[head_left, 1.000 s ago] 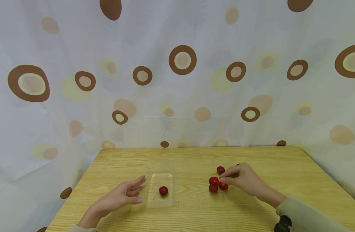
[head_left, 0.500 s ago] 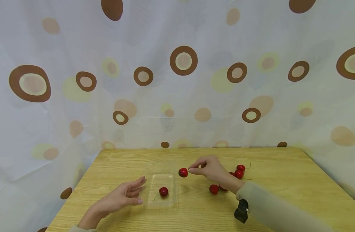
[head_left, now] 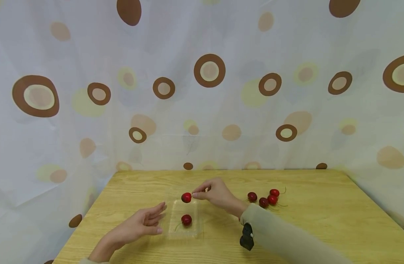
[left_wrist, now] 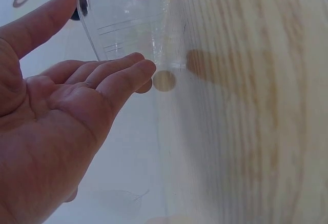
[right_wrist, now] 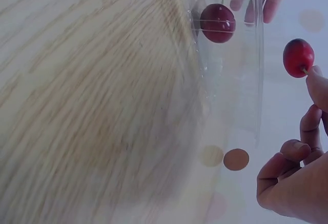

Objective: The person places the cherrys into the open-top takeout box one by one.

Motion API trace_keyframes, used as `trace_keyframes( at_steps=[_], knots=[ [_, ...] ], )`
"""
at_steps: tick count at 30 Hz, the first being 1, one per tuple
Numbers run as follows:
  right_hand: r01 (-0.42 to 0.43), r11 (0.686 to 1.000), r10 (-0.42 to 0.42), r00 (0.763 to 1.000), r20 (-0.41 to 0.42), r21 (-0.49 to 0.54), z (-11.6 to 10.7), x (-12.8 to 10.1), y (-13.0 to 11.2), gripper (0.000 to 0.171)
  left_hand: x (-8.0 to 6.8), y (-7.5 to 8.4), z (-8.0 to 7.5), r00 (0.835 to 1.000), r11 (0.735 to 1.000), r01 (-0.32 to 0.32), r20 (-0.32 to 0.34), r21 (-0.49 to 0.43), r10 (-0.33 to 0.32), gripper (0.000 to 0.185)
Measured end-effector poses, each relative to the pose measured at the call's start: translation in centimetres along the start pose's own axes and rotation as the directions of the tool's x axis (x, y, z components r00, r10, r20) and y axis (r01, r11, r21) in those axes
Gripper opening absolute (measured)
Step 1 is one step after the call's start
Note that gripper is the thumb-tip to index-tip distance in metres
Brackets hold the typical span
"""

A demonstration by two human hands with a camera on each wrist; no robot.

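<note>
Fingers of the right hand (head_left: 215, 194) pinch the thin stem of a small round dark red cherry (head_left: 186, 197), so the grip is closed on the stem and not on the fruit itself; the cherry hangs in the air above the far part of a shallow clear plastic tray (head_left: 170, 229), and it does not touch the tray. In the right wrist view the same cherry (right_wrist: 298, 57) is seen at the tip of the thumb and forefinger, with the other fingers (right_wrist: 287, 157) curled below; the sleeve of this arm is light beige, and a black device sits at the wrist.

Inside the tray lies a second dark red cherry (head_left: 186, 220) with its stem pointing to the left; it rests on the tray bottom, about in the middle. The left hand (head_left: 139, 223) lies just beside the left wall of the tray, palm turned inward, fingers straight and relaxed, so this grip is spread and holds nothing; whether the fingertips (left_wrist: 138, 67) touch the clear wall I cannot tell.

On the light wooden desk (head_left: 320, 220), to the right of the right hand and well apart from the tray, a group of four red cherries (head_left: 264, 198) lies close together. Behind the desk hangs a white curtain with brown and yellow circles (head_left: 208, 70).
</note>
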State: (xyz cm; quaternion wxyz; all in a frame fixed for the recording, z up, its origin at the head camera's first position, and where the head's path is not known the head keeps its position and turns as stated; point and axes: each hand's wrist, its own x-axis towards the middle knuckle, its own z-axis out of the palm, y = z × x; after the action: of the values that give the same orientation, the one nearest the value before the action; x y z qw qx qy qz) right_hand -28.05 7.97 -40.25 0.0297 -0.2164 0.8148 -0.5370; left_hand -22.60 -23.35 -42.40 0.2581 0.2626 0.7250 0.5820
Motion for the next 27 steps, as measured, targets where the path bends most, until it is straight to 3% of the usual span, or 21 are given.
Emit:
trace_keyframes(
  at_steps=[6,15,23,27],
  knots=[
    [-0.002,1.0,0.002,1.0,-0.007,-0.001,1.5,0.6,0.1,0.007,0.1,-0.1,0.0,1.0,1.0,0.009,-0.008,0.004,-0.009,0.082],
    [0.026,0.996,-0.027,1.0,-0.011,-0.085,3.2,0.9,0.4,0.005,0.0,-0.1,0.0,1.0,0.999,0.001,-0.018,0.035,0.0,0.081],
    [0.018,0.98,-0.024,0.999,-0.027,-0.197,3.9,1.1,0.7,0.005,0.1,-0.1,0.0,1.0,1.0,0.003,-0.014,0.03,-0.003,0.081],
    [0.014,0.976,-0.021,0.999,-0.027,-0.218,3.6,1.0,0.8,0.013,0.1,0.0,0.0,1.0,1.0,-0.007,-0.006,0.025,0.008,0.081]
  ],
)
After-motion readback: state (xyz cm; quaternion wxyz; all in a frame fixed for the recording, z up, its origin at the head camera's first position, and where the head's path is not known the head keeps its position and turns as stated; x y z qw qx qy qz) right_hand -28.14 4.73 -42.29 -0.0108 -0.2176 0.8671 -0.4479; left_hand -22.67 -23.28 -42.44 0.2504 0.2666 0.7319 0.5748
